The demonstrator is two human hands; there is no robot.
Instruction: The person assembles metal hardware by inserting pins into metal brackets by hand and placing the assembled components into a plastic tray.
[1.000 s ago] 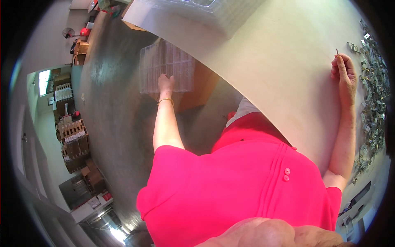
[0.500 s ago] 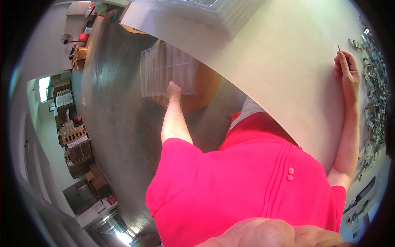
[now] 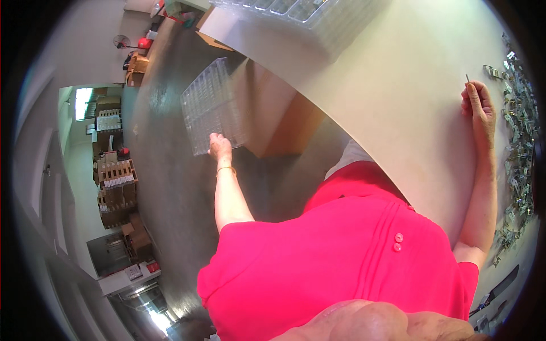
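Observation:
My left hand grips the near edge of a clear plastic tray with rows of compartments. The tray is tilted in the air beside a cardboard box at the table's edge. Over on the right, my right hand rests at the pale table, its fingers pinched on a thin metal piece that sticks up past the fingertips. Too little of that piece shows to tell its kind. Close by the right hand lies a spread of small metal parts.
A stack of clear compartment trays stands at the table's far side. The table's curved-looking edge runs between me and the box. On the floor to the left are stacked cartons, and a fan is farther back.
My left hand has moved left and toward me, bringing the clear tray away from over the cardboard box. The right hand keeps its pinch in nearly the same place. The head view has shifted slightly.

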